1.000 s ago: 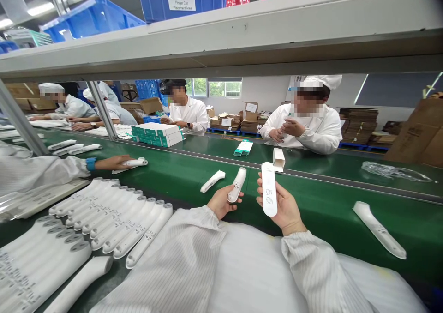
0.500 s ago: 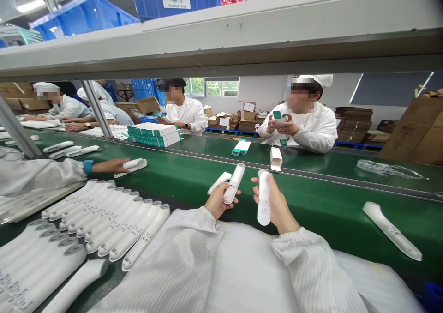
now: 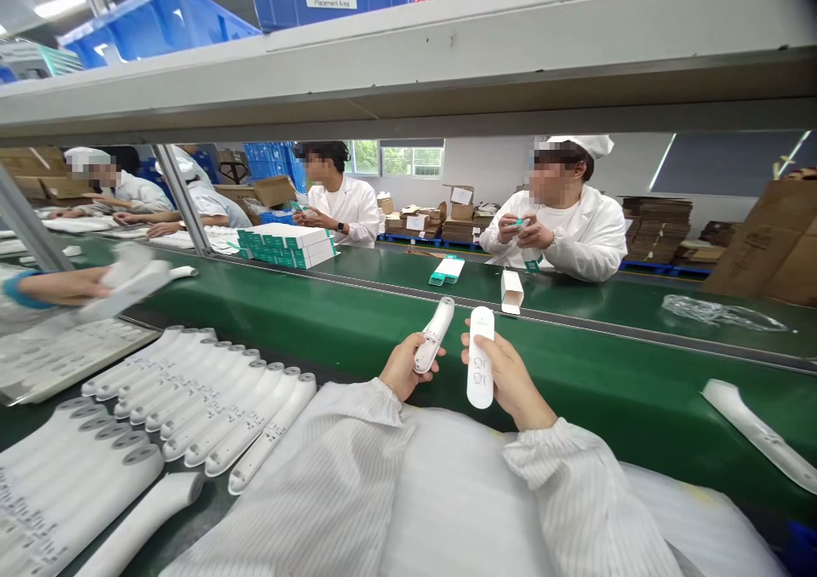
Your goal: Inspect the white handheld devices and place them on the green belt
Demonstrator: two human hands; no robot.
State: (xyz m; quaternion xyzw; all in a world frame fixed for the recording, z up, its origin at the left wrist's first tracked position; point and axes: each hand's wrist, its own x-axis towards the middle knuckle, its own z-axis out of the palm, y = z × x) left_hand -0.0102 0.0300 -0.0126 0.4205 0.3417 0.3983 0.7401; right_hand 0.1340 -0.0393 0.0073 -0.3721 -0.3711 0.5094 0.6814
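Observation:
My left hand (image 3: pixel 407 368) is closed around a white elongated plastic housing (image 3: pixel 435 335), tilted with its rounded head up and to the right. Small dark marks show on its lower face. Close beside it, my right hand (image 3: pixel 509 376) grips a long white plastic piece (image 3: pixel 480 385) with rounded ends, held nearly upright. Two printed symbols are on its front, and my thumb presses near its middle. The two pieces are apart, both above the green conveyor belt (image 3: pixel 574 364).
Rows of similar white housings (image 3: pixel 242 415) lie at left, beside a tray (image 3: pixel 70 356). Another housing (image 3: pixel 759 437) is on the belt at right. A co-worker's hand (image 3: pixel 70 286) holds blurred white pieces. Across stand stacked boxes (image 3: pixel 287 245) and an open carton (image 3: pixel 511 291); a shelf (image 3: pixel 408 58) spans overhead.
The white piece in my right hand has turned more upright and shifted slightly left. The housing on the right moved farther right. The co-worker's hand drew back left with pieces lifted from the belt.

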